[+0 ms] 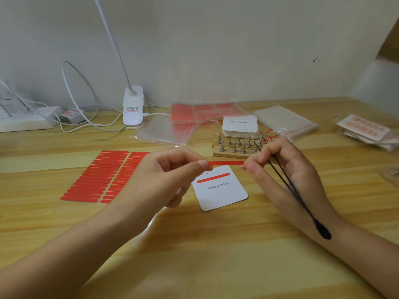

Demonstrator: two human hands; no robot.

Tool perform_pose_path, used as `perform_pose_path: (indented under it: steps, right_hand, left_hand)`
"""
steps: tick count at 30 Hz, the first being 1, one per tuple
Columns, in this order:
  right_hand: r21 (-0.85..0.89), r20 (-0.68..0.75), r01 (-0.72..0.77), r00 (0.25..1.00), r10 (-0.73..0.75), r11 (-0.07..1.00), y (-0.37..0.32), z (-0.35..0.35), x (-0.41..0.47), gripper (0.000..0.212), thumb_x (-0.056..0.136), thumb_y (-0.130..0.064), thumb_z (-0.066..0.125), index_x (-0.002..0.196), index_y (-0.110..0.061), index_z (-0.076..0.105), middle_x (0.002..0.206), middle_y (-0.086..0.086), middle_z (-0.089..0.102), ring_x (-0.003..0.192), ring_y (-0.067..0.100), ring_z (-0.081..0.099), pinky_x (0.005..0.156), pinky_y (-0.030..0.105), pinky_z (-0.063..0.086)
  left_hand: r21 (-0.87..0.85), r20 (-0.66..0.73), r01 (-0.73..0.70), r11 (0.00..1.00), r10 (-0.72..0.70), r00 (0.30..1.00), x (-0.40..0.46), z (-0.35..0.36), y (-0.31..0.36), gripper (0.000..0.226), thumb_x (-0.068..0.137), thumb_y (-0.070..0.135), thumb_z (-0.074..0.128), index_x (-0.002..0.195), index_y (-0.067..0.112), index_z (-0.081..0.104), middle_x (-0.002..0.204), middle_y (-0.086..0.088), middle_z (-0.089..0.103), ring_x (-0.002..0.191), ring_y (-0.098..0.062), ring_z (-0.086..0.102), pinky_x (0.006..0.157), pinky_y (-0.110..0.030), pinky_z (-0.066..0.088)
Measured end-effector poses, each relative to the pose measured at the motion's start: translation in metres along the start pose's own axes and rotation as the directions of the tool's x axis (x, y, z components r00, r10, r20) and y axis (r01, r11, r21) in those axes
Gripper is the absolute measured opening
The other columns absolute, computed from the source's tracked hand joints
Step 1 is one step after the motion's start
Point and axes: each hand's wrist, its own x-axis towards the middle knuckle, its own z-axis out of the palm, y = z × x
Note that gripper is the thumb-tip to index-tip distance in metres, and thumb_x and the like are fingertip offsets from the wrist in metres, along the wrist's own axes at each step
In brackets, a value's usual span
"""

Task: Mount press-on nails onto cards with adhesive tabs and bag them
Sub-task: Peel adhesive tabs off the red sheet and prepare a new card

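the left hand [172, 169] and right hand [278, 167] are each pinching one end of a red strip [226, 163], the right also gripping black tweezers [300, 197]; the strip is hanging level, long axis left-right, just above the white card [220, 195] at frame centre on the wooden table [194, 255]

home craft corner | wooden surface [194, 244] against plain wall | clip lamp [133, 108], power strip [19, 117], bag stacks [285, 121]
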Motion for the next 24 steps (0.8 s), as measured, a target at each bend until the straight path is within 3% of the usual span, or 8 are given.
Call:
perform_pose_path:
  steps: [7, 10, 15, 21, 24]
  right_hand:
    - [0.032, -0.01, -0.007, 1.0, 0.007, 0.999, -0.0018, 0.0006, 0.0014, 0.022, 0.08, -0.026, 0.068, 0.074, -0.029, 0.047, 0.077, 0.005, 0.063, 0.08, 0.026, 0.065, 0.076, 0.026, 0.049]
    - [0.045, -0.02, -0.004, 1.0, 0.004, 0.999, -0.0003, 0.001, 0.0025, 0.024, 0.081, -0.017, 0.068, 0.074, -0.027, 0.047, 0.076, 0.007, 0.063, 0.077, 0.026, 0.065, 0.074, 0.022, 0.049]
    - [0.043, -0.007, -0.012, 1.0, 0.012, 0.999, -0.0005, 0.0019, 0.0029, 0.021, 0.078, -0.019, 0.065, 0.073, -0.03, 0.048, 0.078, 0.006, 0.062, 0.078, 0.028, 0.063, 0.074, 0.025, 0.05]
    - [0.021, -0.007, 0.017, 1.0, -0.017, 1.0, 0.0005, 0.0013, 0.0028, 0.028, 0.081, -0.005, 0.066, 0.074, -0.024, 0.047, 0.075, 0.005, 0.061, 0.076, 0.031, 0.062, 0.074, 0.031, 0.048]
    - [0.008, -0.011, 0.016, 1.0, -0.016, 1.0, 0.0, 0.0019, 0.0024, 0.022, 0.078, -0.011, 0.064, 0.073, -0.025, 0.047, 0.076, 0.004, 0.061, 0.074, 0.027, 0.061, 0.074, 0.03, 0.048]
  left_hand:
    - [0.03, 0.006, 0.008, 1.0, -0.008, 1.0, -0.0001, 0.0007, -0.0014, 0.017, 0.059, 0.035, 0.067, 0.064, 0.019, 0.071, 0.048, -0.001, 0.037, 0.037, -0.007, 0.029, 0.037, -0.013, 0.025]
    - [0.047, 0.006, 0.014, 0.999, -0.015, 1.0, -0.0007, 0.0007, -0.0018, 0.017, 0.06, 0.034, 0.066, 0.065, 0.019, 0.071, 0.048, -0.001, 0.036, 0.037, -0.007, 0.029, 0.037, -0.014, 0.025]
    - [0.106, 0.006, 0.008, 0.994, -0.008, 1.0, -0.0012, -0.0001, -0.0024, 0.021, 0.062, 0.036, 0.065, 0.069, 0.018, 0.072, 0.045, 0.004, 0.037, 0.037, -0.006, 0.03, 0.037, -0.013, 0.026]
    - [0.147, -0.011, 0.023, 0.989, -0.021, 1.0, -0.001, -0.0008, -0.0035, 0.01, 0.073, 0.027, 0.067, 0.069, 0.019, 0.073, 0.044, 0.005, 0.038, 0.037, -0.006, 0.03, 0.036, -0.013, 0.026]
    - [0.188, -0.018, 0.017, 0.982, -0.014, 1.0, -0.0009, -0.001, -0.006, 0.013, 0.079, 0.022, 0.065, 0.069, 0.02, 0.072, 0.043, 0.009, 0.04, 0.038, -0.006, 0.031, 0.037, -0.013, 0.027]
